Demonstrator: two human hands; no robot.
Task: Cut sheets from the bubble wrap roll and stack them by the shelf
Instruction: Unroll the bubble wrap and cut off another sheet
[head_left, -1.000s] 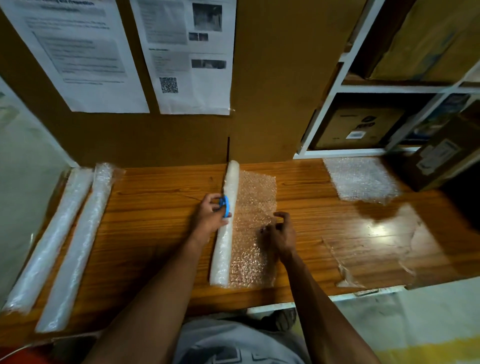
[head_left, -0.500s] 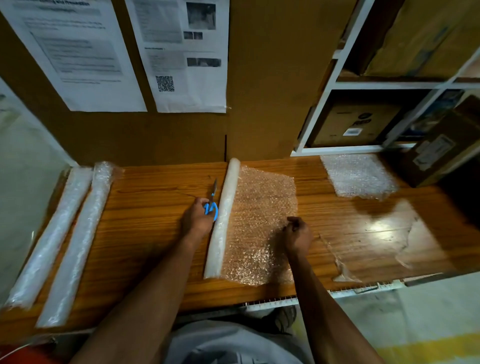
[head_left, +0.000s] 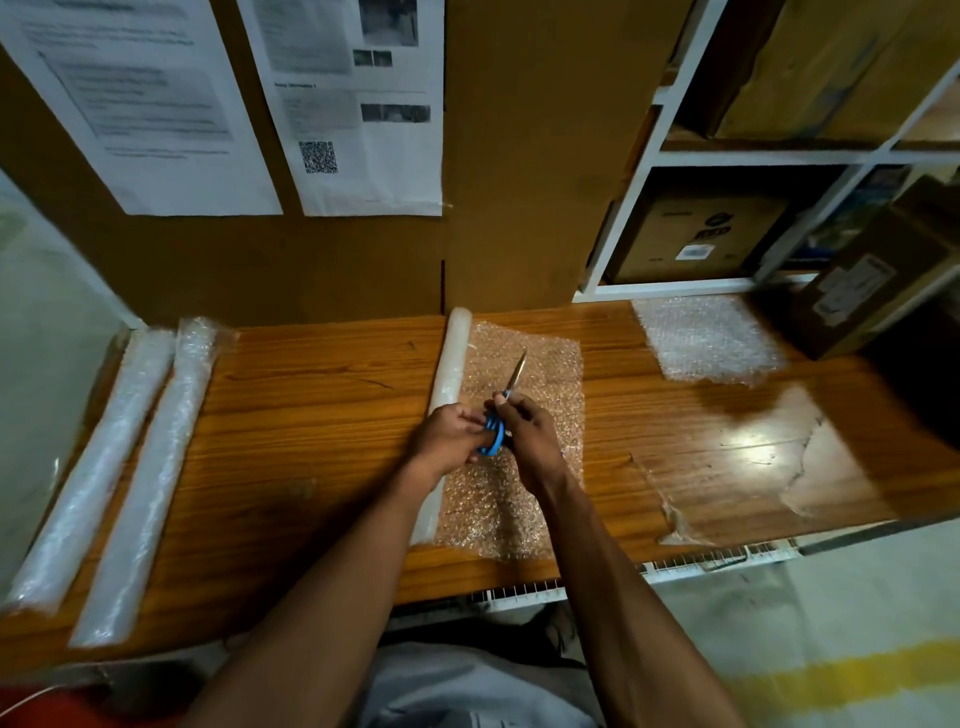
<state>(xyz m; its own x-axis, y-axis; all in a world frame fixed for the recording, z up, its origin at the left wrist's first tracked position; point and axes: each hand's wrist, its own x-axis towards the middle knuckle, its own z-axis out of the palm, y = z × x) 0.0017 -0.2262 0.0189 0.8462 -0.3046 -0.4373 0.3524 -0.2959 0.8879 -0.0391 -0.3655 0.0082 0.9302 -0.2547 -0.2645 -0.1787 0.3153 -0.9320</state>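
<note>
Half a second ago the left hand (head_left: 451, 435) held the scissors (head_left: 503, 415) left of the bubble wrap roll (head_left: 448, 395) while the right hand (head_left: 530, 439) pinched the unrolled sheet (head_left: 540, 384) at its right edge. Now both hands meet at the centre of the frame above the sheet, each with fingers curled round the blue scissor handles; the closed blades point toward the upper right. The right hand has let go of the sheet, which lies flat on the bench (head_left: 322, 415), still joined to the roll along its left side.

The sheet's near edge reaches almost to the bench's front lip at lower centre. A stack of cut sheets (head_left: 706, 338) sits at the upper right, against the foot of the white shelf (head_left: 675, 286). Two spare rolls (head_left: 150, 467) lie along the left end. Bare wood stretches between those rolls and the working roll, and between the sheet and a patch of peeling film (head_left: 779, 457) at right.
</note>
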